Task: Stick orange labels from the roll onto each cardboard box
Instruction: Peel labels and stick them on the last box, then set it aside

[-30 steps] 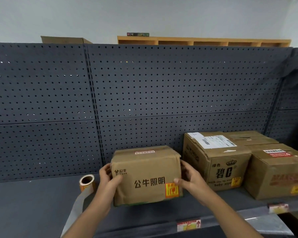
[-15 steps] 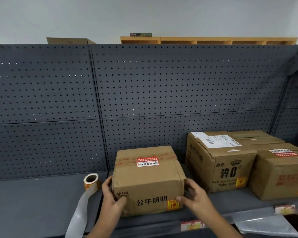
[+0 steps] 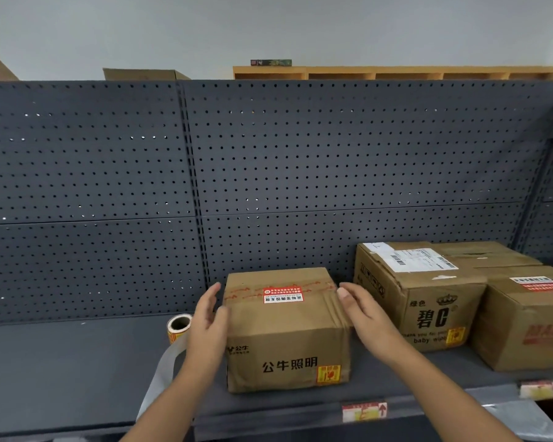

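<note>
A small cardboard box point(image 3: 284, 333) stands on the dark shelf point(image 3: 61, 371), with an orange label point(image 3: 328, 374) on the lower right of its front face. My left hand point(image 3: 208, 323) is at the box's left side, fingers straight. My right hand point(image 3: 363, 314) hovers at its upper right edge, fingers straight too; neither grips it. The label roll point(image 3: 178, 327) stands just left of my left hand, its white backing strip point(image 3: 160, 378) trailing over the shelf's front edge.
Two more cardboard boxes sit to the right, a middle box point(image 3: 419, 298) and a right box point(image 3: 524, 320), each with an orange label on its front. A perforated back panel point(image 3: 268, 170) rises behind. Price tags point(image 3: 364, 410) line the shelf's front edge.
The small box went from tilted up in both hands to standing flat on the shelf. Both hands let go and slid up to its sides with fingers straightened.
</note>
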